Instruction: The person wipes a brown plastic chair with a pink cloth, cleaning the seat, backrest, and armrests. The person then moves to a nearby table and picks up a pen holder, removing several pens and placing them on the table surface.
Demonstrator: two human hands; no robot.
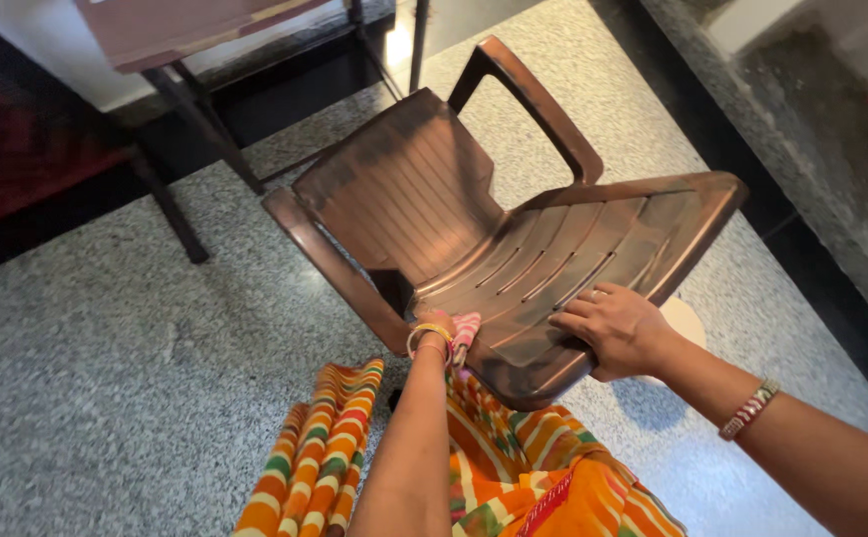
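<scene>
A brown plastic armchair [514, 249] is tilted up off the speckled floor, its slatted seat facing me. My right hand [613, 328] grips the seat's front edge, fingers spread over the slats. My left hand [434, 333] is mostly hidden below the seat near the left armrest; it is closed on a pink and white cloth [466, 333] pressed against the chair. Bangles circle both wrists.
A dark-legged table or desk [185, 89] stands at the far left on the grey speckled floor [106, 378]. A raised stone ledge [812, 139] runs along the right. My orange striped garment [494, 467] hangs below the chair. A pale round object [688, 318] lies under the seat.
</scene>
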